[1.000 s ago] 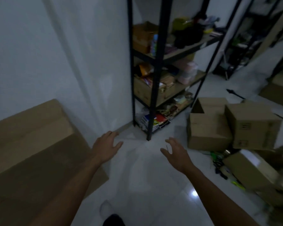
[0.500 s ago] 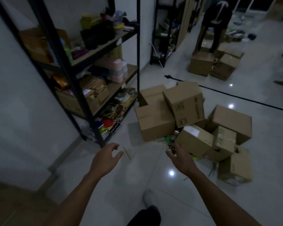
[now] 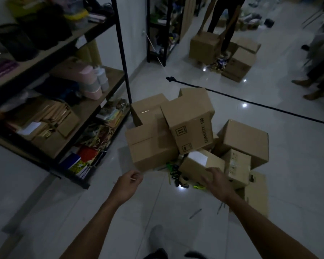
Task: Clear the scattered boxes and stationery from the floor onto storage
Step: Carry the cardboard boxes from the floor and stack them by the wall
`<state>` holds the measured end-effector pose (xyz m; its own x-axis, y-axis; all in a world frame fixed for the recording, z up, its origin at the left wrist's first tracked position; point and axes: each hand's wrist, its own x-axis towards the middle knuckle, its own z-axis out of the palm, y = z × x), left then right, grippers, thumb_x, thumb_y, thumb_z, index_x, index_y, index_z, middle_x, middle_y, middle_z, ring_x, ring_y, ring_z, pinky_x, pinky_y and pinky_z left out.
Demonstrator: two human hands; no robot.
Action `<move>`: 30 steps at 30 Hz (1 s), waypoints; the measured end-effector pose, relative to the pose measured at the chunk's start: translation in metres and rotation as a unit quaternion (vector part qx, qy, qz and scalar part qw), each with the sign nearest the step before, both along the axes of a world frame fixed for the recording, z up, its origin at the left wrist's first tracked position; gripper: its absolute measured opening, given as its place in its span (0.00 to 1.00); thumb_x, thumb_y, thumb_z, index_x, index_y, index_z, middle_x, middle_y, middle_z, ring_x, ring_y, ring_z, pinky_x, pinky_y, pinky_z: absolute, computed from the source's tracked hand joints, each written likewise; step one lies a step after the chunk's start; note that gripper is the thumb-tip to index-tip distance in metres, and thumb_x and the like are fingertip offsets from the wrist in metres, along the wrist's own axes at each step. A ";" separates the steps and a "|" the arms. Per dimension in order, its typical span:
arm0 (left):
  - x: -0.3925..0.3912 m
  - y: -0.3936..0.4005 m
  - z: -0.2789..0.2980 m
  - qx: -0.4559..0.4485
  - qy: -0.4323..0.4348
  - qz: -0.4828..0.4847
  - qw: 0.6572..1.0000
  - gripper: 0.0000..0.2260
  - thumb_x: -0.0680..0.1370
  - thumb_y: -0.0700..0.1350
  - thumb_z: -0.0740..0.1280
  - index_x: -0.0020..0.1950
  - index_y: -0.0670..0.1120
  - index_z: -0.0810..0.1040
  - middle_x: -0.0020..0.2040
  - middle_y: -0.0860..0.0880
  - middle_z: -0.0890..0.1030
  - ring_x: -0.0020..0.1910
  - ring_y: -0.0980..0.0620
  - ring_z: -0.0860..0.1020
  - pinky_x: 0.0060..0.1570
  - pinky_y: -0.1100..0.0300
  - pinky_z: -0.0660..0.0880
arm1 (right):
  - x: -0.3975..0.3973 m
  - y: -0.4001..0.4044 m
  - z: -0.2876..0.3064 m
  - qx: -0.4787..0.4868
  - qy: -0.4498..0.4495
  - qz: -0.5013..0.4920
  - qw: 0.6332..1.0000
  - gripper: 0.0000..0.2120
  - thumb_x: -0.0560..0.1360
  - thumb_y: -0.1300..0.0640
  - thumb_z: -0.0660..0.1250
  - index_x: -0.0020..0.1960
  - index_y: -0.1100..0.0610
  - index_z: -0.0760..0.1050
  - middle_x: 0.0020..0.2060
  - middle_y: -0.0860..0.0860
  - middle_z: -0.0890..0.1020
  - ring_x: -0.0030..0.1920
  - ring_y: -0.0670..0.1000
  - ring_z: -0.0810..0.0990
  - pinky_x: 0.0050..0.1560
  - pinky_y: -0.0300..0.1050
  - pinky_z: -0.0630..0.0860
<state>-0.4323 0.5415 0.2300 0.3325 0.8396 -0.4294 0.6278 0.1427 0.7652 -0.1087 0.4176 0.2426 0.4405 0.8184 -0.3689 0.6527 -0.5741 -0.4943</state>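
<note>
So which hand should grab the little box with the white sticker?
The right hand, probably. It hovers right at the near edge of the small box, fingers spread toward it. The left hand is off to the side over bare floor, loosely curled.

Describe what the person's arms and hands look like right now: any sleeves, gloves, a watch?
Both forearms are bare up to the frame's bottom edge: no sleeves show. The left hand and the right hand wear no gloves, and no watch, band or ring is visible on wrists or fingers, though dim light could hide small items.
</note>
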 end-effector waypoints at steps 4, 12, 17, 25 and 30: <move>0.049 0.028 -0.002 -0.028 0.021 -0.026 0.999 0.08 0.81 0.49 0.68 0.59 0.52 0.78 0.52 0.54 0.81 0.53 0.56 0.80 0.45 0.67 0.72 | 0.052 0.039 -0.016 0.002 0.013 -0.006 1.000 0.21 0.82 0.48 0.64 0.70 0.58 0.71 0.69 0.57 0.72 0.67 0.56 0.73 0.65 0.51 0.72; 0.167 0.091 0.009 -0.023 0.035 -0.017 0.999 0.07 0.82 0.47 0.66 0.59 0.50 0.78 0.50 0.55 0.80 0.48 0.63 0.77 0.42 0.74 0.70 | 0.158 0.130 -0.040 0.019 0.058 -0.001 0.998 0.20 0.82 0.50 0.64 0.70 0.58 0.72 0.67 0.55 0.74 0.67 0.55 0.73 0.61 0.47 0.68; 0.263 0.151 -0.005 -0.051 0.024 0.072 0.996 0.07 0.82 0.46 0.66 0.59 0.48 0.79 0.49 0.56 0.79 0.49 0.59 0.78 0.46 0.68 0.72 | 0.260 0.217 -0.103 0.023 0.118 0.000 0.993 0.16 0.79 0.39 0.60 0.59 0.48 0.76 0.56 0.49 0.79 0.55 0.50 0.79 0.54 0.56 0.80; 0.385 0.240 -0.079 -0.147 0.014 0.151 0.978 0.14 0.83 0.47 0.65 0.68 0.47 0.74 0.60 0.50 0.77 0.56 0.55 0.74 0.48 0.67 0.69 | 0.341 0.345 -0.150 0.071 0.175 -0.112 0.976 0.19 0.85 0.50 0.57 0.68 0.61 0.72 0.60 0.52 0.75 0.61 0.50 0.73 0.57 0.47 0.70; 0.407 0.295 -0.136 -0.127 0.076 0.244 0.958 0.28 0.81 0.55 0.66 0.78 0.47 0.63 0.75 0.45 0.62 0.68 0.48 0.69 0.64 0.59 0.67 | 0.369 0.390 -0.218 0.043 0.260 -0.179 0.948 0.18 0.84 0.48 0.54 0.64 0.58 0.74 0.59 0.53 0.77 0.60 0.54 0.75 0.62 0.55 0.72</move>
<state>-0.0256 0.8360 0.0937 -0.1560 0.7413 -0.6528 0.5407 0.6171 0.5716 0.2603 0.8073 0.0250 0.4723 0.6883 -0.5505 0.0795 -0.6553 -0.7512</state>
